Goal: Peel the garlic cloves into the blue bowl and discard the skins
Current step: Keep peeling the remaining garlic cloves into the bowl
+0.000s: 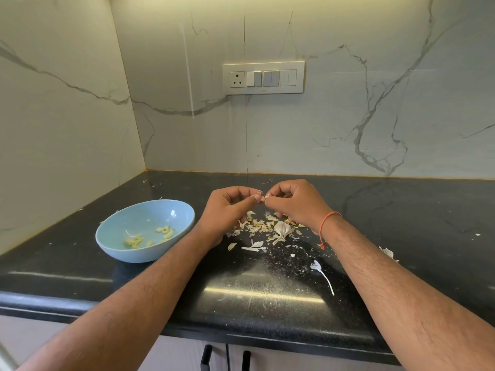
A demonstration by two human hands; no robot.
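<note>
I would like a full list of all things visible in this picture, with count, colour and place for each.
blue bowl: one, light blue, on the counter at left
peeled cloves: several, pale yellow, inside the bowl
garlic bulb: one, white, on the counter below the hands
skins: many, white and tan, scattered around the bulb
garlic clove: one, whitish, pinched between both hands
counter: one, black
switch panel: one, cream, on the marble wall
cabinet handles: two, black, below the counter
thread bracelet: one, orange, right wrist
left hand: grip on the clove
right hand: grip on the clove
</note>
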